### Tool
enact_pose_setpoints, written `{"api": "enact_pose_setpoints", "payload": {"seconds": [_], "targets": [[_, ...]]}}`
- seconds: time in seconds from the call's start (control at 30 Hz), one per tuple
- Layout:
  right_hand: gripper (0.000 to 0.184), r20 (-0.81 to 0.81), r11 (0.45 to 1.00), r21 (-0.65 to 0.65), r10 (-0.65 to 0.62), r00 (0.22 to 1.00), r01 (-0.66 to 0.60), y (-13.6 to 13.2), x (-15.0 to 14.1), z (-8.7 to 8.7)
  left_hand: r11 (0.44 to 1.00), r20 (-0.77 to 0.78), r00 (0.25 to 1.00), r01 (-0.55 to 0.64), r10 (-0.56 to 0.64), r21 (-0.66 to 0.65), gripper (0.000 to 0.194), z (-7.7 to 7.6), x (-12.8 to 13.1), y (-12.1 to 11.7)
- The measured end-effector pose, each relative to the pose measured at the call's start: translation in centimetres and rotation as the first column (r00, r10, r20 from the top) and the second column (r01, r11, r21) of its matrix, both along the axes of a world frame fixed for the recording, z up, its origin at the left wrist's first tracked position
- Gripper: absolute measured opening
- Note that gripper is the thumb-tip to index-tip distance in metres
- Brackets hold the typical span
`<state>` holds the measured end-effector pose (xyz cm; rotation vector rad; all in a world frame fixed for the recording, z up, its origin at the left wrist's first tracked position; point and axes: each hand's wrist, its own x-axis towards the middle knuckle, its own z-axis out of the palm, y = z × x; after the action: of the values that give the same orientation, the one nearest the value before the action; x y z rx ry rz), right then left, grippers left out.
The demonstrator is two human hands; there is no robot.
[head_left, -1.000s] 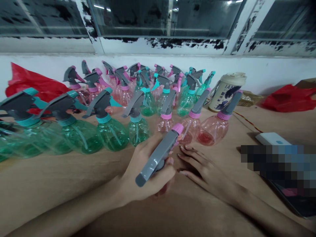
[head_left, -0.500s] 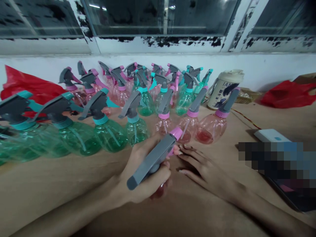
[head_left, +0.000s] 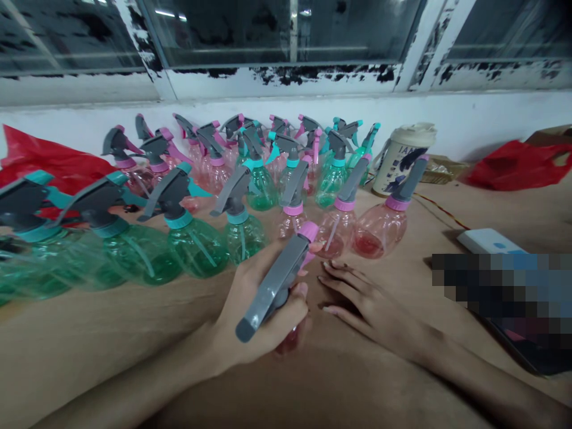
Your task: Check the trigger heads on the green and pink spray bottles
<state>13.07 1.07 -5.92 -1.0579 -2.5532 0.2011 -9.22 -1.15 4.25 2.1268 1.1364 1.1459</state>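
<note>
My left hand (head_left: 263,298) is wrapped round a pink spray bottle (head_left: 279,280) with a grey head and pink nozzle. The bottle's body is mostly hidden by the hand; a little red liquid shows below. Its nozzle points away and to the right. Flat on the table, my right hand (head_left: 366,304) lies with its fingers stretched out, holding nothing. Just beyond the hands stand several pink spray bottles (head_left: 379,232) with some red liquid in them. To the left runs a row of green spray bottles (head_left: 196,247) with grey and turquoise heads.
More pink and green bottles crowd together by the wall. A printed cup (head_left: 400,158) stands at their right. Red plastic bags (head_left: 521,167) (head_left: 53,158) lie at both sides. On the right are a white box-shaped device (head_left: 489,241) and a dark, partly blurred flat object (head_left: 531,351).
The held spray bottle has turned slightly, its nozzle end shifting a little up and left. My right hand stays flat on the table. The whole view has shifted slightly.
</note>
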Motion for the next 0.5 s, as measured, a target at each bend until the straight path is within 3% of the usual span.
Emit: {"api": "enact_pose_setpoints", "payload": {"seconds": [0.37, 0.5], "targets": [[0.047, 0.023, 1.000, -0.005, -0.003, 1.000, 0.003, -0.04, 0.01, 0.02, 1.000, -0.020, 1.000, -0.007, 0.006, -0.016, 0.025, 0.15, 0.12, -0.07], [0.047, 0.037, 1.000, -0.016, -0.016, 0.999, 0.017, -0.05, -0.01, 0.07, 0.999, -0.056, 0.998, -0.037, 0.036, -0.017, 0.015, 0.23, 0.01, -0.14]]}}
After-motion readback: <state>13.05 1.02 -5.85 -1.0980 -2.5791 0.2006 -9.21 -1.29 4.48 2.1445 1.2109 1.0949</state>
